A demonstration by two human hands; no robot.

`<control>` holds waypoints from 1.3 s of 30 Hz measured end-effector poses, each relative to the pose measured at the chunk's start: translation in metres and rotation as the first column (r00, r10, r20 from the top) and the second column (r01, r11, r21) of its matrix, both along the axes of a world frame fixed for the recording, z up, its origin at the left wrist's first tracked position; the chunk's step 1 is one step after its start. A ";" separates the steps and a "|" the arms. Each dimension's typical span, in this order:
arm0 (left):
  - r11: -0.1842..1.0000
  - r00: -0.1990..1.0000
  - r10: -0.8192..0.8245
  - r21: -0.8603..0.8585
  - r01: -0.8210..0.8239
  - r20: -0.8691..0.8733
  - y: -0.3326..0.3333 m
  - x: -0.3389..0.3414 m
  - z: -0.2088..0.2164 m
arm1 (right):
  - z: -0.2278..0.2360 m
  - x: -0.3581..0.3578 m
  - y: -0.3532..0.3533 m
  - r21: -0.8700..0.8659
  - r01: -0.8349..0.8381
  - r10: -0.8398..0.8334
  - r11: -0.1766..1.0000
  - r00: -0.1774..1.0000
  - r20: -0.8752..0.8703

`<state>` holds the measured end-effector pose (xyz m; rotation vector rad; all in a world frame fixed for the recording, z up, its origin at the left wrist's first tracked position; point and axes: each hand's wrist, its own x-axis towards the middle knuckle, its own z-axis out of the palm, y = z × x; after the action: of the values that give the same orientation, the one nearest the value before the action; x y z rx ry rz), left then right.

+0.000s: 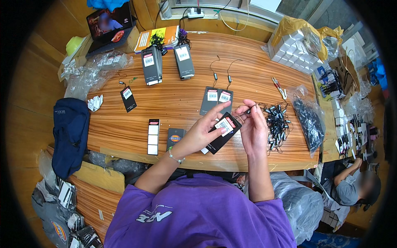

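Over the near part of the striped wooden table, my left hand (197,134) grips a black hang tag (222,139) with a white label, tilted up to the right. My right hand (253,134) pinches a thin black tag string (244,113) at the tag's upper corner. Whether the string is through the tag's hole is too small to tell. Behind my hands lie two strung tags (210,96). A heap of black tag strings (278,126) is just right of my right hand. By my left wrist rests a dark tag (174,137) with an oval emblem.
Stacked tags (152,68) stand at the back, near a tablet (108,22). A strip of white stickers (153,138), a single tag (128,99) and a navy pouch (70,134) lie left. Pliers (279,88), a bag of strings (308,122) and bagged white boxes (295,49) are right. Another person (351,184) sits lower right.
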<state>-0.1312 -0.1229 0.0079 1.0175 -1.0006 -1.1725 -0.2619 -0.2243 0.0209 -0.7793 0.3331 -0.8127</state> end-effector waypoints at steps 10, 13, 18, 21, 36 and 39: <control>0.989 0.968 -0.122 0.059 0.138 -0.221 -0.001 0.000 -0.009 | 0.016 0.008 0.000 -0.166 0.019 -0.033 0.986 0.996 -0.079; 0.998 0.983 -0.054 0.003 0.055 -0.176 -0.001 -0.004 -0.010 | 0.024 0.011 0.004 -0.223 0.035 -0.057 0.974 0.994 -0.093; 0.983 0.963 0.186 -0.045 -0.180 0.194 0.002 -0.007 -0.004 | 0.029 0.010 -0.003 -0.329 0.075 -0.123 0.942 0.984 -0.129; 0.976 0.947 0.219 -0.046 -0.214 0.237 0.004 -0.005 0.001 | 0.029 0.008 -0.004 -0.338 0.072 -0.121 0.938 0.985 -0.127; 0.947 0.876 0.310 -0.199 -0.251 0.370 0.003 -0.011 0.015 | 0.039 0.007 -0.002 -0.318 0.072 -0.090 0.945 0.995 -0.042; 0.963 0.789 0.266 -0.179 -0.199 0.554 0.003 -0.004 0.021 | 0.039 0.007 0.000 -0.312 0.078 -0.091 0.947 0.996 -0.028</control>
<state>-0.1350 -0.1197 0.0284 1.4032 -1.3469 -0.5918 -0.2548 -0.2243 0.0595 -1.0841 0.2797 -0.9435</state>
